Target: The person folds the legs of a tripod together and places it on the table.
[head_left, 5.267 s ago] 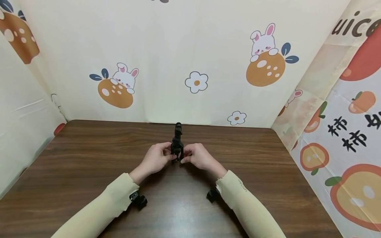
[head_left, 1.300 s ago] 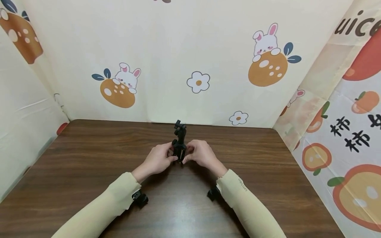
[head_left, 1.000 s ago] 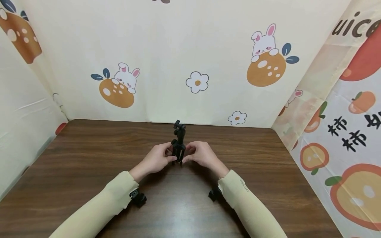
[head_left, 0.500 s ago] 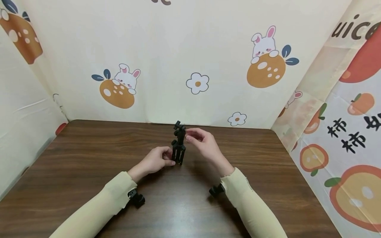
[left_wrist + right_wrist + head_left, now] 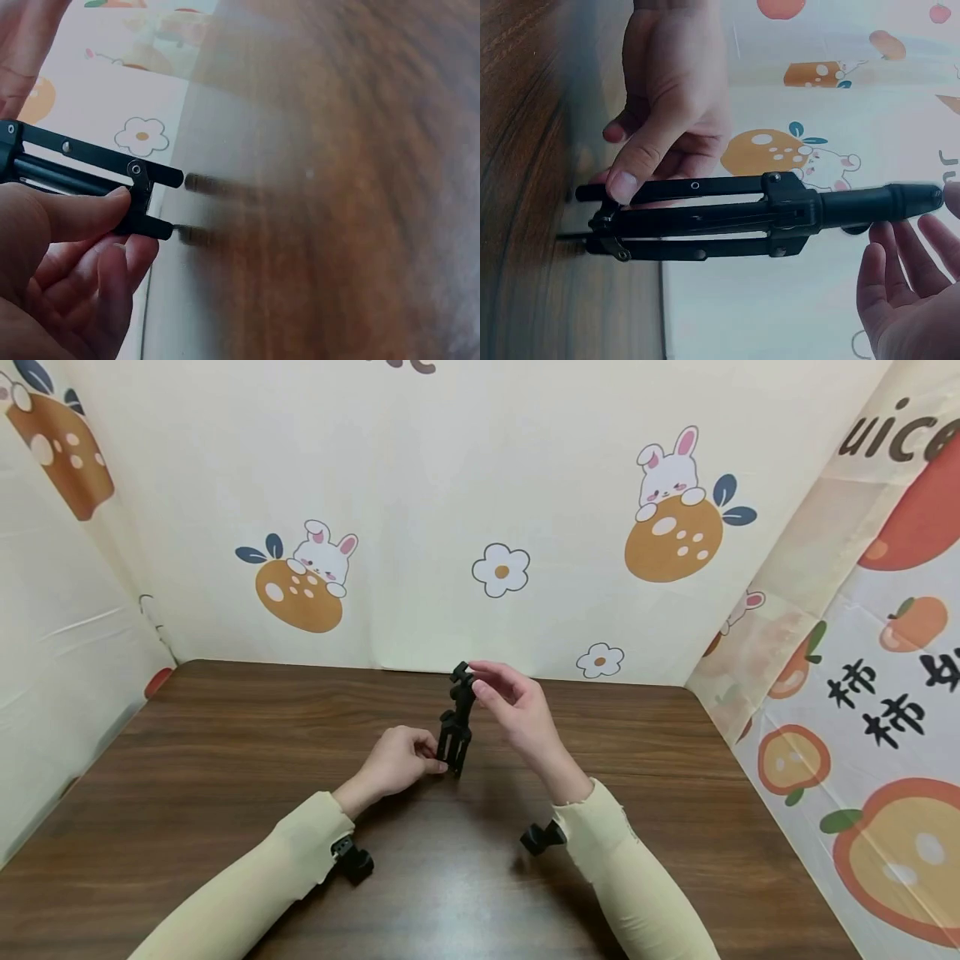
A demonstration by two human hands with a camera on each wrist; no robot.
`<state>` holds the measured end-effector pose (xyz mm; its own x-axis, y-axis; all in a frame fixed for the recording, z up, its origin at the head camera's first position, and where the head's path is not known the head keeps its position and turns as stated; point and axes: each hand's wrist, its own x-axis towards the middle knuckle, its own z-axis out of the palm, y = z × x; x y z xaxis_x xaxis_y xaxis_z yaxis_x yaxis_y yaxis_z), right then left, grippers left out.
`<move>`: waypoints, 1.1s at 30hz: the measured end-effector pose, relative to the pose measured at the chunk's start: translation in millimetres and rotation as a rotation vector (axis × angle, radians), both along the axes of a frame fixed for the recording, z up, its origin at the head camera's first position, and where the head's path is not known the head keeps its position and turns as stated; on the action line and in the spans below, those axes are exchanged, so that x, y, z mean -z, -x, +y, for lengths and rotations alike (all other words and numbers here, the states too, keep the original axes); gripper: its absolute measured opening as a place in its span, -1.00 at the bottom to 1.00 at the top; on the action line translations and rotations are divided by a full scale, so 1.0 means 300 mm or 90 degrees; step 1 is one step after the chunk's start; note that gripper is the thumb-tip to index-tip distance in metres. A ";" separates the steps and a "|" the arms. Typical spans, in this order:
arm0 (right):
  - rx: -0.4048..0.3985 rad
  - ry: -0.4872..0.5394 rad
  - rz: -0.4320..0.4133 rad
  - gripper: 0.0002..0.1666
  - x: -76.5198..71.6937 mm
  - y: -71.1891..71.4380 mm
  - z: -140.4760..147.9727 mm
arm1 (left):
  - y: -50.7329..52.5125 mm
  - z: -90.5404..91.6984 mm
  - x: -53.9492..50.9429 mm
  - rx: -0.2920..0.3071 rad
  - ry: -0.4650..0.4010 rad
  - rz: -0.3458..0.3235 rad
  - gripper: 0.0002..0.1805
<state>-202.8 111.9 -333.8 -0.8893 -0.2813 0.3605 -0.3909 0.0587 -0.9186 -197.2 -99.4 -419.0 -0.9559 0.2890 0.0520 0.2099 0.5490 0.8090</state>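
Observation:
A small black tripod [image 5: 455, 731] stands nearly upright at the far middle of the table, leaning slightly right, its legs folded together. My left hand [image 5: 397, 762] pinches one leg near its foot; in the left wrist view the thumb [image 5: 86, 214] lies over the leg and the fingers are behind. With thumb and fingertips, my right hand [image 5: 525, 710] holds the tripod's upper end. The right wrist view shows the slim column [image 5: 855, 208] above the legs and the right fingers [image 5: 911, 262] beside it. Whether the feet touch the tabletop is hard to tell.
The brown wood-grain table [image 5: 225, 752] ends at a cream cloth backdrop [image 5: 420, 510] just behind the tripod. Printed cloth also hangs at the left and right sides. Each wrist carries a small black camera [image 5: 352, 860].
My right hand has left the lower legs and risen to the tripod's top. The tripod was turned to a different facing earlier and now tips slightly right. My left hand stays low.

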 end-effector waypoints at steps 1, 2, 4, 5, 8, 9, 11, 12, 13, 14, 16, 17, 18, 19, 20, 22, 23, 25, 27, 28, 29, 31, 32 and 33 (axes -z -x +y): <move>0.003 0.000 0.002 -0.63 -0.001 -0.001 0.004 | -0.003 -0.001 -0.002 -0.008 0.003 0.001 -0.85; 0.006 0.000 0.003 -0.62 -0.002 0.000 0.007 | -0.005 -0.002 -0.004 -0.015 0.004 0.003 -0.84; 0.010 0.010 0.001 -0.60 -0.002 0.002 0.016 | -0.010 -0.006 -0.009 -0.026 0.003 0.009 -0.85; 0.012 0.017 -0.002 -0.59 -0.001 0.004 0.022 | -0.012 -0.009 -0.011 -0.031 0.002 0.013 -0.85; 0.019 0.033 -0.011 -0.57 0.002 0.009 0.039 | -0.016 -0.018 -0.017 -0.040 -0.002 0.028 -0.86; 0.022 0.036 -0.015 -0.56 0.004 0.010 0.046 | -0.016 -0.022 -0.018 -0.041 -0.002 0.034 -0.87; 0.032 0.033 -0.018 -0.55 0.006 0.012 0.062 | -0.017 -0.029 -0.021 -0.040 -0.002 0.045 -0.88; 0.037 0.033 -0.018 -0.55 0.008 0.013 0.070 | -0.017 -0.033 -0.023 -0.037 -0.003 0.050 -0.89; 0.042 0.034 -0.020 -0.54 0.010 0.014 0.080 | -0.018 -0.038 -0.025 -0.034 -0.004 0.058 -0.90; 0.044 0.036 -0.023 -0.53 0.014 0.015 0.089 | -0.018 -0.043 -0.027 -0.030 -0.004 0.066 -0.90; 0.050 0.039 -0.029 -0.49 0.022 0.016 0.109 | -0.019 -0.055 -0.031 -0.024 -0.005 0.083 -0.91; 0.051 0.042 -0.034 -0.46 0.028 0.017 0.119 | -0.020 -0.061 -0.033 -0.021 -0.005 0.091 -0.91; 0.051 0.043 -0.039 -0.44 0.034 0.017 0.129 | -0.021 -0.068 -0.036 -0.020 -0.006 0.098 -0.91; 0.054 0.036 -0.045 -0.42 0.042 0.017 0.139 | -0.021 -0.074 -0.037 -0.019 -0.006 0.104 -0.91; 0.056 0.026 -0.050 -0.41 0.049 0.017 0.150 | -0.023 -0.081 -0.040 -0.021 -0.006 0.108 -0.91; 0.065 -0.007 -0.058 -0.40 0.065 0.016 0.169 | -0.026 -0.092 -0.043 -0.027 -0.009 0.113 -0.91; 0.067 -0.023 -0.062 -0.40 0.073 0.015 0.177 | -0.027 -0.098 -0.043 -0.031 -0.010 0.115 -0.91; 0.075 -0.065 -0.067 -0.40 0.090 0.014 0.194 | -0.028 -0.108 -0.044 -0.039 -0.011 0.121 -0.92; 0.080 -0.092 -0.075 -0.38 0.106 0.012 0.205 | -0.029 -0.115 -0.043 -0.043 -0.011 0.130 -0.91; 0.080 -0.099 -0.082 -0.38 0.113 0.012 0.210 | -0.029 -0.118 -0.043 -0.045 -0.011 0.134 -0.91; 0.080 -0.105 -0.090 -0.37 0.120 0.010 0.215 | -0.028 -0.120 -0.044 -0.048 -0.013 0.139 -0.91; 0.083 -0.115 -0.104 -0.38 0.135 0.010 0.224 | -0.027 -0.123 -0.048 -0.052 -0.019 0.145 -0.91; 0.083 -0.120 -0.111 -0.40 0.141 0.009 0.226 | -0.026 -0.124 -0.051 -0.053 -0.023 0.146 -0.90; 0.084 -0.125 -0.116 -0.42 0.147 0.008 0.229 | -0.026 -0.125 -0.055 -0.053 -0.027 0.146 -0.90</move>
<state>-205.3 180.6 -377.8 -0.9680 -0.2074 0.1417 -0.1978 0.2817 -0.9389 -189.5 -136.8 -402.5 -0.9380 0.2025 0.2813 0.3465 0.5393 0.7675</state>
